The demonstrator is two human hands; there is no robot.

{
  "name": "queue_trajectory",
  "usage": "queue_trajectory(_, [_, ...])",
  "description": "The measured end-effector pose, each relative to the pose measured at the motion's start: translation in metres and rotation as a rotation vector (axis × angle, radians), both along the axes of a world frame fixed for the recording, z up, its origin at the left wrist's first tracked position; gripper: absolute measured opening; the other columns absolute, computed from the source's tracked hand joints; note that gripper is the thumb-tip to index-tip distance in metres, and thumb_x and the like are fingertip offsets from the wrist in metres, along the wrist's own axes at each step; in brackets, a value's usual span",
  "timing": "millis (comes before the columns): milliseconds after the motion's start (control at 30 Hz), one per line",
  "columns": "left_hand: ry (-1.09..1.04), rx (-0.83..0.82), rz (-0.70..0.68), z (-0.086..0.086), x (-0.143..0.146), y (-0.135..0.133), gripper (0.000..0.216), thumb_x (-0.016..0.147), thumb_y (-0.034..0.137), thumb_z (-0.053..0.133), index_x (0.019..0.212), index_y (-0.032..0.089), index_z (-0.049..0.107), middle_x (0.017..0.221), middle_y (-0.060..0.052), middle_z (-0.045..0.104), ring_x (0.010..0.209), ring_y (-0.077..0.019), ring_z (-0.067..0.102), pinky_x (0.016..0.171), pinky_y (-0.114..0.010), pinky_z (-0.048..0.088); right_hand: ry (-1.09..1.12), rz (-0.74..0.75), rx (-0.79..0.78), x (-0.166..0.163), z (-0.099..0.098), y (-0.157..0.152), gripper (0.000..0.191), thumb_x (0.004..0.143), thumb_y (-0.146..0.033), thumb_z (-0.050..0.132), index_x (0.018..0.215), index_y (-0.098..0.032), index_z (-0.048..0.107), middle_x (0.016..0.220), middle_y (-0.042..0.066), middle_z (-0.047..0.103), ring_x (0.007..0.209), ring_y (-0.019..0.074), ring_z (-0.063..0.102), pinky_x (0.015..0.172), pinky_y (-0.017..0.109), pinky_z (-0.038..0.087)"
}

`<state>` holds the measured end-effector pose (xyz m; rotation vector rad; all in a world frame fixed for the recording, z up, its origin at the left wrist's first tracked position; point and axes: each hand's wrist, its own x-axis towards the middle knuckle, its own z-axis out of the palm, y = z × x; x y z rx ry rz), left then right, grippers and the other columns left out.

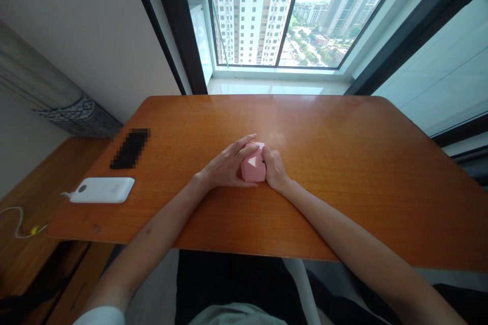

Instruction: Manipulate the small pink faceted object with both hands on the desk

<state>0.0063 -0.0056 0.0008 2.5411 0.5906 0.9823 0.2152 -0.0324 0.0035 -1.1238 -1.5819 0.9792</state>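
Note:
A small pink box-shaped object (252, 167) rests on the orange wooden table (343, 172) near its middle. My left hand (227, 164) wraps the object's left side, fingers curled over its top. My right hand (275, 169) presses against its right side, with the fingers closed round it. Both hands rest on the tabletop. A small dark mark shows on the object's right edge by my right fingers.
A white power bank (102, 190) with a white cable (23, 223) lies at the table's left front. Beyond it lies a black phone (130, 148). A lower wooden surface (26, 203) adjoins on the left. A window (282, 15) faces the table's far edge.

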Motion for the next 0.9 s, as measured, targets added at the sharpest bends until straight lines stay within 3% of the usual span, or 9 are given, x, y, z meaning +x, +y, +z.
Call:
queue_trajectory(167, [-0.131,-0.042,-0.007,0.006,0.004,-0.004,0.113,0.073,0.061,0.1,0.165,0.03,0.042,0.161,-0.02,0.052,0.151,-0.0428,0.055,0.124,-0.06,0.053,0.018,0.004,0.005,0.001,0.001,-0.001,0.082,0.099,-0.092,0.029,0.059,-0.023,0.048,0.054,0.001,0.048,0.052,0.014,0.04,0.052,0.032,0.03])
queue_trajectory(333, [-0.199,-0.425,0.001,0.001,0.004,-0.004,0.099,0.085,0.068,0.087,0.162,0.026,0.044,0.149,-0.016,0.067,0.128,-0.0371,0.071,0.109,-0.051,0.06,-0.063,0.063,0.06,-0.001,0.009,-0.006,0.084,0.097,-0.095,0.027,0.057,-0.024,0.044,0.053,0.0,0.045,0.051,0.0137,0.04,0.052,0.032,0.029])
queue_trajectory(400, [-0.199,-0.495,-0.009,-0.003,0.003,-0.004,0.099,0.087,0.072,0.083,0.163,0.025,0.042,0.148,-0.017,0.068,0.129,-0.038,0.071,0.11,-0.053,0.059,-0.074,0.074,0.058,-0.002,0.012,-0.007,0.083,0.097,-0.095,0.027,0.056,-0.024,0.042,0.053,0.0,0.043,0.05,0.013,0.038,0.052,0.032,0.029])
queue_trajectory(533, [-0.18,-0.398,-0.023,-0.01,0.0,-0.001,0.118,0.082,0.071,0.089,0.173,0.03,0.026,0.168,-0.02,0.05,0.148,-0.0428,0.06,0.124,-0.061,0.051,-0.035,0.067,0.022,-0.002,0.011,-0.006,0.082,0.098,-0.094,0.03,0.056,-0.024,0.042,0.053,0.0,0.043,0.05,0.0124,0.038,0.051,0.032,0.028])
queue_trajectory(667, [-0.077,-0.103,-0.028,-0.01,-0.003,0.002,0.139,0.066,0.07,0.101,0.175,0.035,0.022,0.18,-0.022,0.029,0.166,-0.0494,0.036,0.132,-0.07,0.039,0.051,0.039,-0.07,-0.001,0.006,-0.002,0.081,0.097,-0.094,0.035,0.059,-0.023,0.049,0.055,0.0,0.048,0.051,0.0127,0.04,0.051,0.03,0.03])
queue_trajectory(767, [0.001,-0.011,0.034,-0.004,-0.002,0.001,0.128,0.069,0.067,0.101,0.171,0.035,0.031,0.179,-0.022,0.032,0.163,-0.0482,0.041,0.13,-0.07,0.043,0.096,0.027,-0.095,-0.001,0.002,0.001,0.081,0.098,-0.092,0.035,0.063,-0.021,0.055,0.057,0.001,0.052,0.052,0.013,0.042,0.051,0.03,0.031])
queue_trajectory(900, [-0.07,-0.031,0.035,0.005,0.001,-0.004,0.111,0.074,0.06,0.1,0.164,0.031,0.043,0.167,-0.02,0.048,0.154,-0.0433,0.053,0.126,-0.061,0.051,0.062,0.008,-0.04,0.0,-0.001,0.0,0.082,0.099,-0.092,0.031,0.06,-0.023,0.051,0.054,0.001,0.05,0.05,0.0137,0.041,0.05,0.031,0.03])
